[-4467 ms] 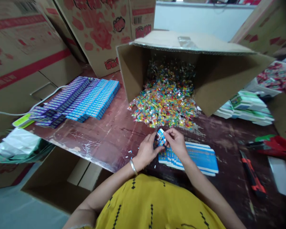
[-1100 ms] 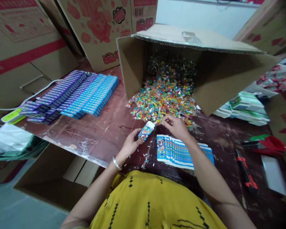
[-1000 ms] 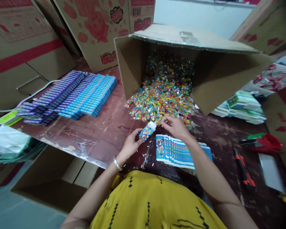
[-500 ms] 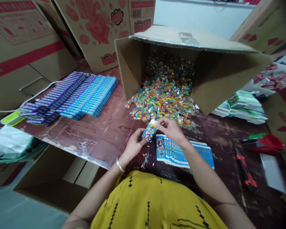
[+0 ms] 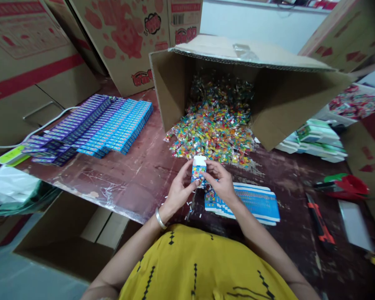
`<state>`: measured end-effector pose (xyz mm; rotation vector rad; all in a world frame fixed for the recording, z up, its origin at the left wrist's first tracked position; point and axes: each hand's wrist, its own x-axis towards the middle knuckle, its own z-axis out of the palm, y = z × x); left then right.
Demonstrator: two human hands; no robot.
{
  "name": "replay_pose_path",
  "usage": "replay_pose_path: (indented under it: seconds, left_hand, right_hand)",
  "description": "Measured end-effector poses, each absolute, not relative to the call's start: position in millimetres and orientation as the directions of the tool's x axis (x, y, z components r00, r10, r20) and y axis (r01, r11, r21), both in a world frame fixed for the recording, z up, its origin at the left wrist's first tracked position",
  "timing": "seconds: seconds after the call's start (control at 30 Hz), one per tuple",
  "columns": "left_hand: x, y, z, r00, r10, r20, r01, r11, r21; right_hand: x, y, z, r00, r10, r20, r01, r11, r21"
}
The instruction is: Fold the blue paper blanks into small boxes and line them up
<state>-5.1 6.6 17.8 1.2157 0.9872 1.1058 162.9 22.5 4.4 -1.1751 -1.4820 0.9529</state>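
Both my hands hold a small printed carton (image 5: 199, 168) upright above the table, its white top flap up. My left hand (image 5: 178, 189) grips its left side and my right hand (image 5: 220, 182) pinches its right side. Just beyond lies a heap of colourful wrapped candies (image 5: 215, 132) spilling from a large cardboard box (image 5: 287, 98) tipped on its side. Under my right hand lies a fanned row of flat blue carton blanks (image 5: 253, 202).
Rows of filled purple and blue small boxes (image 5: 95, 127) stand on the table's left part. An orange utility knife (image 5: 320, 223), a red and green object (image 5: 346, 185) and stacked green-white packs (image 5: 318, 139) lie to the right. Big printed cartons stand behind; an open cardboard box (image 5: 65, 246) sits on the floor at left.
My right hand came back from the candy heap to the carton. The carton went from tilted in my left hand to upright between both hands.
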Motion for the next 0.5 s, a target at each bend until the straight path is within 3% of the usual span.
replay_pose_path:
  seconds: [0.3, 0.5]
  left_hand:
    - [-9.6, -2.9, 8.0, 0.139, 0.990, 0.037, 0.161, -0.059, 0.985]
    - [-8.0, -3.0, 7.1, 0.216, 0.974, -0.065, -0.106, 0.089, 0.990]
  right_hand:
    - [156.1, 16.0, -7.2, 0.010, 0.991, 0.130, 0.147, 0.127, -0.981]
    - [150.9, 10.4, -2.5, -0.015, 0.995, 0.102, 0.187, 0.103, -0.977]
